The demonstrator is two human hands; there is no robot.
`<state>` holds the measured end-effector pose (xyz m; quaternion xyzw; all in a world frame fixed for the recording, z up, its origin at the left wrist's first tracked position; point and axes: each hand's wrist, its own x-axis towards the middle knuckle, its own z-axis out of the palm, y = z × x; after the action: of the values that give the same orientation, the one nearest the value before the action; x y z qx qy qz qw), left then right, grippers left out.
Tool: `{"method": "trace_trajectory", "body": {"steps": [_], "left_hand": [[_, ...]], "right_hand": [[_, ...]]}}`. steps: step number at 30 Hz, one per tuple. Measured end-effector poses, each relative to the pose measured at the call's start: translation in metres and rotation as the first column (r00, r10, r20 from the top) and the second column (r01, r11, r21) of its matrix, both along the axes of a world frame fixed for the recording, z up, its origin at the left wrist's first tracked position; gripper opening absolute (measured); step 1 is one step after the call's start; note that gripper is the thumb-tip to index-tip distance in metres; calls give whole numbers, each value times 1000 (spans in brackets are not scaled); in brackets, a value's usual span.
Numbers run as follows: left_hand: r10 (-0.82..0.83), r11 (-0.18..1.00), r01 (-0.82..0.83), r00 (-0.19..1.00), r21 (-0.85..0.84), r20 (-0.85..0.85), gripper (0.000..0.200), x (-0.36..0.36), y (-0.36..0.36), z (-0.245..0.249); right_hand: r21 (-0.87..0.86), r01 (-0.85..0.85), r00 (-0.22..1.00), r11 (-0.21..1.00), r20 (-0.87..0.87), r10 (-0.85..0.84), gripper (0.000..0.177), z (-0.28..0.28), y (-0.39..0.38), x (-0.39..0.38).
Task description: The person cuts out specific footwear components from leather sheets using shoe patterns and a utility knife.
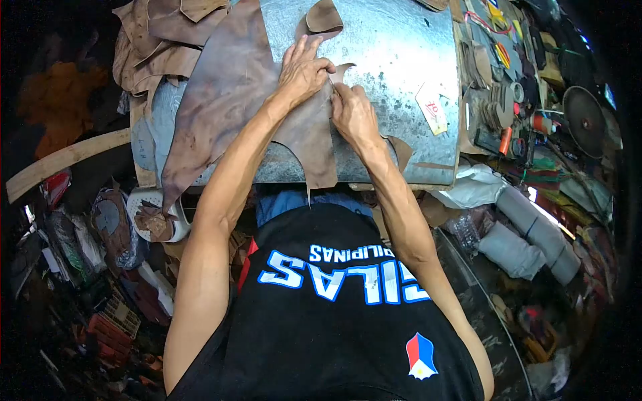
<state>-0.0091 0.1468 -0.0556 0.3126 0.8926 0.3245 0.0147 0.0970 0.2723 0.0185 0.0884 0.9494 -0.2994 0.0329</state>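
A large sheet of brown leather (pixel 221 100) lies over the left and middle of a metal-topped table (pixel 408 73), its lower edge hanging past the front. My left hand (pixel 304 70) presses flat on the leather with fingers stretched forward. Close beside it, my right hand (pixel 356 117) is closed around a thin, knife-like tool (pixel 333 85), mostly hidden by the fingers, at the sheet's right edge. A narrow leather strip (pixel 344 69) curls up there. Beyond the left fingertips a flap of leather (pixel 323 17) folds over. A leather offcut (pixel 400 152) lies by my right wrist.
A pale tag-like piece with red writing (pixel 431 109) lies on the table's right. Leather pieces (pixel 167 40) are heaped at the back left. Tools, spools and an orange-handled item (pixel 505 140) crowd the right side. A white stool (pixel 170 224) holds scraps; grey rolls (pixel 535 220) lie lower right.
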Motion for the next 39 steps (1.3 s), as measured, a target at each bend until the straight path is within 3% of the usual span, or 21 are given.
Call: {"method": "trace_trajectory", "body": {"steps": [7, 11, 12, 14, 16, 17, 19, 22, 23, 26, 27, 28, 30, 31, 32, 34, 36, 37, 38, 39], "left_hand": [[-7, 1000, 7, 1000, 6, -30, 25, -1, 0, 1], [0, 986, -2, 1000, 167, 11, 30, -8, -12, 1], [43, 974, -33, 998, 223, -40, 32, -13, -25, 10], [88, 964, -61, 992, 257, -93, 34, -22, -61, 31], [249, 918, -209, 965, 337, -82, 33, -30, -104, 49], [292, 919, -250, 951, 305, -101, 32, -36, -127, 46], [333, 918, -292, 935, 270, -120, 31, -37, -159, 45], [384, 907, -381, 923, 177, 18, 33, -26, -187, 53], [360, 923, -352, 933, 154, -29, 34, -28, -192, 45], [364, 931, -360, 929, 64, -64, 39, -22, -169, 44], [323, 942, -336, 923, -28, -209, 48, -18, -160, 45], [306, 948, -316, 929, -18, -208, 48, -12, -147, 43], [163, 946, -246, 924, -212, -347, 58, 6, -110, 46], [109, 943, -202, 938, -264, -328, 67, 11, -97, 40], [98, 945, -192, 939, -266, -329, 67, 16, -89, 30], [90, 931, -196, 941, -307, -327, 67, 21, -78, 15], [83, 935, -180, 949, -304, -305, 67, 20, -77, 19], [64, 909, -164, 963, -383, -260, 66, 22, -78, 27], [35, 887, -128, 977, -443, -212, 66, 26, -69, 32], [19, 900, -115, 974, -420, -226, 66, 26, -69, 28]], "right_hand": [[-5, 73, 996, 997, 50, -73, 23, 22, 2, 81], [-17, 23, 989, 1000, -145, -25, 23, 25, 12, 81], [-22, 48, 971, 999, -233, -51, 25, 25, 13, 73], [75, 61, 974, 995, -220, -43, 29, 9, 25, 63], [36, 107, 989, 994, -108, -103, 30, -5, 36, 57], [31, 102, 989, 994, -113, -98, 30, 3, 36, 54], [-136, 345, 935, 929, 141, -327, 26, 33, 35, 55], [-249, 457, 886, 854, 208, -414, 22, 50, 58, 75], [-445, 474, 878, 760, 179, -443, 22, 41, 70, 92], [-457, 524, 849, 719, 213, -483, 21, 58, 78, 115], [-381, 525, 851, 761, 247, -463, 21, 59, 82, 120], [-373, 540, 842, 754, 240, -483, 21, 60, 82, 121], [-148, 435, 891, 888, 216, -400, 23, 58, 75, 117], [-103, 380, 921, 919, 134, -366, 23, 52, 71, 118], [-105, 255, 964, 961, -55, -261, 24, 31, 75, 125], [79, 192, 969, 978, -174, -176, 25, 24, 94, 136], [-33, 451, 881, 892, 174, -440, 24, 56, 121, 136], [-47, 418, 899, 907, 165, -406, 24, 48, 134, 145], [22, 330, 944, 944, -20, -330, 24, 39, 130, 153], [32, 366, 930, 930, 26, -367, 22, 48, 120, 155]]}}
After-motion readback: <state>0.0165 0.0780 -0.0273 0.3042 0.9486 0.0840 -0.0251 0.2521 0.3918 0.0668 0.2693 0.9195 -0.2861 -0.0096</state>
